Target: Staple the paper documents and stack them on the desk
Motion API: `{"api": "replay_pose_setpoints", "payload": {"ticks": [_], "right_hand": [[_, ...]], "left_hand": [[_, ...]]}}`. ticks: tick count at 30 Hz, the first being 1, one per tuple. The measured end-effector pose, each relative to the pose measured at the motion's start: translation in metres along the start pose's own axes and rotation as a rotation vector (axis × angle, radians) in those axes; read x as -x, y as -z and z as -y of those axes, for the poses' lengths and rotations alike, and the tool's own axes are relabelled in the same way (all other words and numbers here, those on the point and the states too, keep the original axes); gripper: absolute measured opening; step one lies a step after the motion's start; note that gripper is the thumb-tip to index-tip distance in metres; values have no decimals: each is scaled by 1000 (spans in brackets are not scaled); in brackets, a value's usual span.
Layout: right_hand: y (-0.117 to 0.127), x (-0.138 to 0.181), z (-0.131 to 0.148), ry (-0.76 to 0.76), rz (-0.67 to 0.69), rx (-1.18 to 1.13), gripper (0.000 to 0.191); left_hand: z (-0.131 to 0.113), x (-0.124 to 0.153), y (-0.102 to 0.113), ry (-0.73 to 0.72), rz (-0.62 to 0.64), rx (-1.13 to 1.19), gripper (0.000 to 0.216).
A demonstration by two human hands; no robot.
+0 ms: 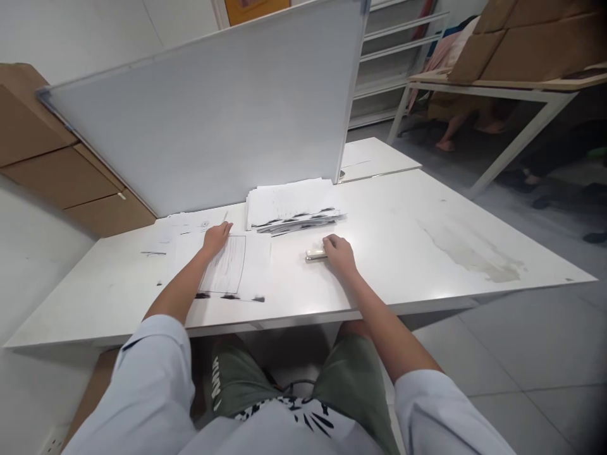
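My left hand is over the upper part of a printed sheet of paper, its fingers drawn together at the sheet's top edge. This sheet has a dark frame around its text and black smudges along the near edge. To the right, my right hand has its fingers closed around one end of a small pale stapler, which lies low at the table surface. Other loose papers lie beyond my left hand. A thick stack of papers stands between and beyond both hands.
A large whiteboard panel rises along the back of the white table. Cardboard boxes are piled at the left wall. A grey stain marks the table's right side. Another table with boxes and a seated person are at the far right.
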State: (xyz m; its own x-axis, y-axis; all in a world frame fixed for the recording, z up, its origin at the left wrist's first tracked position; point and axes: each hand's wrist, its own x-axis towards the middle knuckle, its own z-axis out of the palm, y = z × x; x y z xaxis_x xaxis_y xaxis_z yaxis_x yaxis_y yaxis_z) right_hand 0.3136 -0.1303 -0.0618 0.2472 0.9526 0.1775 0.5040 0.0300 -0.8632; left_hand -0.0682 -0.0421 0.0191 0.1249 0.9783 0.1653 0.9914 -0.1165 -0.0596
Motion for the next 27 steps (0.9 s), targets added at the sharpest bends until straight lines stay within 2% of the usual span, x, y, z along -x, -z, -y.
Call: {"api": "replay_pose_setpoints", "payload": {"ticks": [3,5,12,16,19,23,27], "right_hand": [[0,0,0,14,2,-15,33],[0,-1,-1,31,-3,-5,33],[1,-3,-6,65,-13,27,30],[1,-4,-6,84,-12,49,29],[1,-5,-7,89,-3,31,28],[2,-5,-8,96,4,17,27],[2,-6,-8,76,-3,18,26]], "left_hand": [[-16,3,14,-18,34,52,52],[-29,6,16,-14,74,74,48],[-71,27,-8,77,133,152,44],[-101,36,-15,76,167,218,49],[-122,36,-20,37,171,261,42],[-133,31,-25,-3,177,318,38],[-133,34,-27,14,184,335,55]]}}
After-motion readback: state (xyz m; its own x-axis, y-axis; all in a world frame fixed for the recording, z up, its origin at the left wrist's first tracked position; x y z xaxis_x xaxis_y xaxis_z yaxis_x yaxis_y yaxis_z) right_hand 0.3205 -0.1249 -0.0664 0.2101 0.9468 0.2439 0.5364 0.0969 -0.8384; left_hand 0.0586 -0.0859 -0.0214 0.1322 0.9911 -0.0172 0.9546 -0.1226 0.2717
